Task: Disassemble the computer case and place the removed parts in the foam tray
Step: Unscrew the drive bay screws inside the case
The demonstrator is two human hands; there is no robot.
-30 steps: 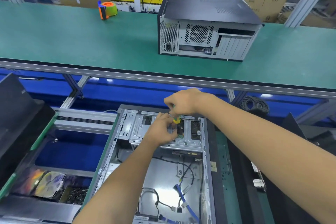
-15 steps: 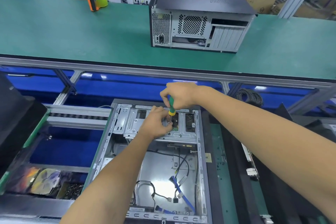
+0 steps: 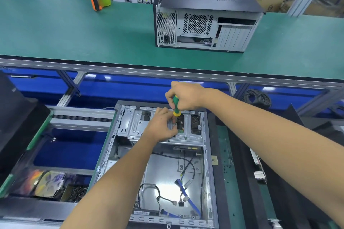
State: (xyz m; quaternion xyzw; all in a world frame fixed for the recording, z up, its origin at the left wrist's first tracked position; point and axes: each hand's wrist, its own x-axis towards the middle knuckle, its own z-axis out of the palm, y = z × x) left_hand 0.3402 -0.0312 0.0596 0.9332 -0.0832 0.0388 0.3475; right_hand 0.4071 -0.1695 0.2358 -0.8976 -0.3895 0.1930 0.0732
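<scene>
Two hands over open case (image 3: 160,171), right hand (image 3: 186,96) gripping upright screwdriver (image 3: 176,106), left hand (image 3: 162,124) fingers pinching beneath

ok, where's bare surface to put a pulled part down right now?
Best patch: green belt, bare between the tape dispenser and the closed case, and nearer along its front rail. Inside the open case, only the floor's middle is bare; loose cables lie around it. Crowded: the drive cage, where the left hand and right hand work the screwdriver.

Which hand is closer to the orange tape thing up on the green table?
The right hand. It grips the screwdriver nearer the tape dispenser; the left hand sits lower, on the drive bracket.
</scene>
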